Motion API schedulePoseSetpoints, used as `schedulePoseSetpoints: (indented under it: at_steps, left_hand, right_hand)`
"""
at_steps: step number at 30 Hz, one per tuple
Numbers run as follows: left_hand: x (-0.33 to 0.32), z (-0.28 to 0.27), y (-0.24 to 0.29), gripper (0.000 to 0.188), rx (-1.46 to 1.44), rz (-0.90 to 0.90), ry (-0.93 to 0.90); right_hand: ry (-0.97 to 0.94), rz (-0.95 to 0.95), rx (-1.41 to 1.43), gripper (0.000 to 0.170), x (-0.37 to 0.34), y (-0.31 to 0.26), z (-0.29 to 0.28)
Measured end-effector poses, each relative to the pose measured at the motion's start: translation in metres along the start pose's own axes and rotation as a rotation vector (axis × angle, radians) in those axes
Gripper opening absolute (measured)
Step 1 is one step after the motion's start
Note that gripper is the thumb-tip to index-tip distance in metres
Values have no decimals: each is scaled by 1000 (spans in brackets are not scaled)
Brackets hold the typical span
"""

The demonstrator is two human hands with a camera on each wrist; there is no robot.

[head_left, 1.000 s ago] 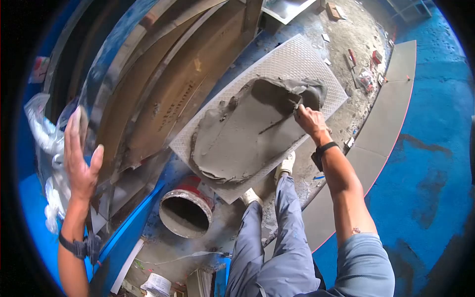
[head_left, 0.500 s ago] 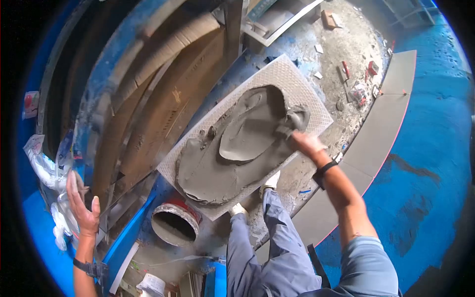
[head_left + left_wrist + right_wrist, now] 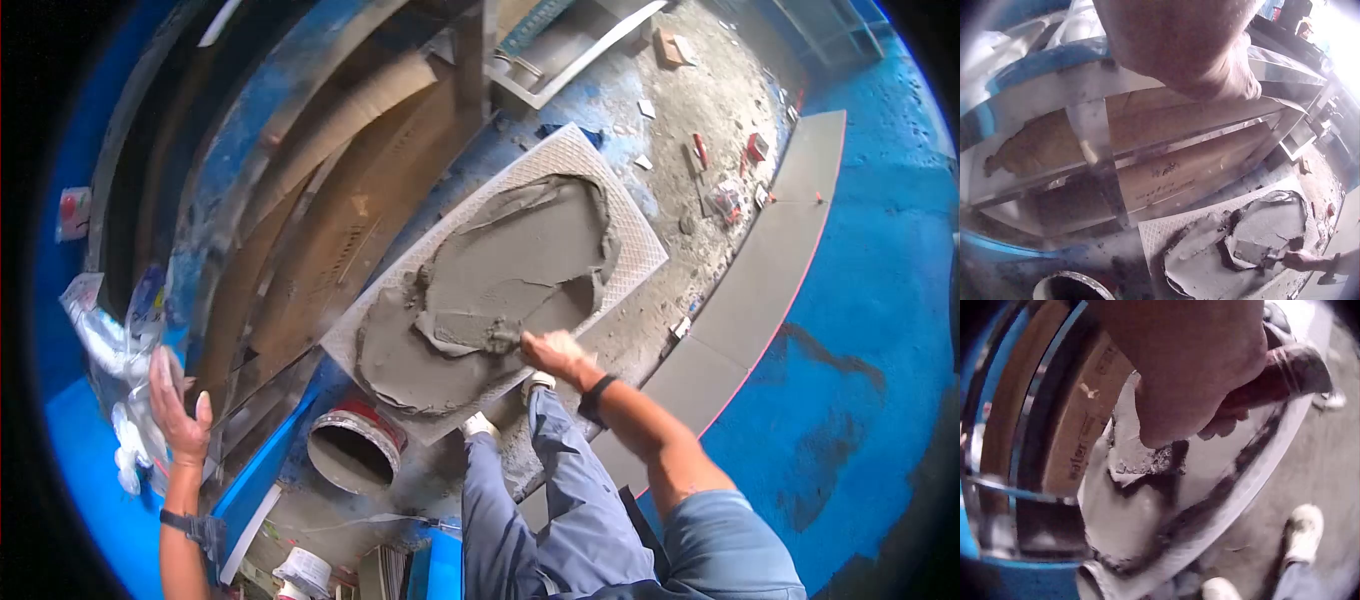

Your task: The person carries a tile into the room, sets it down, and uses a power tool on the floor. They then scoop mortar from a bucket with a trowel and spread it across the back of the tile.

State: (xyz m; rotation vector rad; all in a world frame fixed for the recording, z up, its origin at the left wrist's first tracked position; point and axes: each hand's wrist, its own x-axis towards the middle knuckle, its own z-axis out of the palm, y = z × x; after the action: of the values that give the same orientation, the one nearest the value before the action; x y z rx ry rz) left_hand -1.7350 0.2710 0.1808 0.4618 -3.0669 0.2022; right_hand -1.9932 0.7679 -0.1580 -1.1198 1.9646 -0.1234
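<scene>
My right hand grips the dark reddish handle of a trowel over the near long side of a large tile. The trowel's blade, caked with grey mortar, lies against the thick mortar layer. Around that layer shows the tile's pale, grid-patterned border. My left hand is at the left, its fingers straight and thumb apart, holding nothing. It is beside clear plastic bags and close over the edge of a frame in the left wrist view.
Cardboard-packed slabs lean in a rack left of the tile. A mortar-smeared bucket stands by its near left corner. Beyond the tile lie a red-handled tool and rubble. A curved row of grey tiles runs along the right.
My right hand has drawn the trowel from the tile's far right end back toward its near middle, pushing mortar into a raised fold. The left hand keeps the same pose.
</scene>
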Motion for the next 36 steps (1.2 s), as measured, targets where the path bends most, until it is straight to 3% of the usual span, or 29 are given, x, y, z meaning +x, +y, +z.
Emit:
schedulePoseSetpoints:
  at_steps: [1, 3, 4, 5, 6, 9, 10, 12, 13, 15, 17, 18, 19, 20, 21, 22, 23, 24, 25, 26, 27, 29, 31, 33, 35, 36]
  left_hand:
    - [1, 3, 1, 71, 10, -8, -8]
    - [-7, 15, -10, 72, -226, -68, 16]
    - [-7, 15, -10, 72, -194, -50, 10]
    - [-6, 12, -10, 73, -161, -38, 5]
    - [-5, 12, -11, 73, -170, -32, -1]
    - [-6, 14, -9, 72, -104, -21, 14]
    - [-4, 14, -9, 71, -113, -15, 16]
    - [-6, 14, -14, 69, -108, 12, 13]
    - [-5, 12, -11, 69, -107, 17, 11]
    - [0, 9, -4, 68, -127, -8, 20]
    - [0, 9, -6, 67, -46, 25, 35]
    - [-2, 10, -10, 67, -78, 22, 34]
    - [-4, 13, -11, 67, -113, 20, 32]
    - [-2, 12, -10, 67, -73, 47, 34]
    - [-2, 13, -7, 66, -199, 1, 28]
    - [-1, 13, -7, 65, -203, 21, 40]
    - [-1, 14, -8, 64, -203, 41, 50]
    - [-2, 18, -15, 63, -162, 67, 62]
    - [-4, 20, -19, 63, -180, 60, 53]
    - [-7, 20, -20, 63, -107, 69, 58]
    - [-5, 19, -18, 62, -40, 92, 68]
    - [-4, 18, -17, 62, -56, 113, 76]
    - [-2, 20, -20, 61, -75, 122, 91]
    - [-3, 25, -28, 61, -93, 129, 86]
    - [-2, 25, -26, 60, -75, 133, 107]
    - [-2, 24, -25, 59, -51, 130, 117]
  right_hand:
    - [61, -2, -123, 26, -13, 8, -40]
    - [186, 88, -269, 15, -15, 78, -46]
    - [432, 69, -204, 9, -17, 125, -36]
    - [554, 152, -109, 10, -42, 121, -74]
    - [480, 338, -92, 18, -49, 146, -70]
    - [696, 608, 91, 30, -63, 159, -36]
    - [607, 694, 753, 34, -62, 132, -36]
    - [635, 707, 1332, 35, -59, 69, -3]
    - [752, 472, 1150, 34, -52, 54, 43]
    - [413, 605, 1233, 39, -68, -20, 42]
    - [377, 432, 669, 39, -69, -33, 94]
    - [287, 362, 442, 34, -79, -34, 83]
    - [194, 294, 215, 30, -91, -24, 64]
    - [138, 271, 161, 24, -97, 7, 55]
    - [220, 277, 11, 19, -106, 32, 40]
    - [418, 252, -92, 17, -115, 77, 46]
    - [526, 332, -130, 18, -121, 123, 50]
    - [671, 408, 167, 21, -135, 155, 46]
    - [681, 585, -171, 29, -138, 139, 13]
    - [690, 721, -65, 35, -138, 130, 4]
    - [694, 731, -60, 35, -138, 120, 21]
    - [693, 436, 795, 37, -118, 105, 57]
    - [819, 215, 791, 36, -102, 60, 112]
    - [330, 456, 1027, 36, -122, -8, 88]
    - [318, 349, 491, 35, -120, -14, 114]
    - [323, 348, 490, 35, -126, -13, 112]
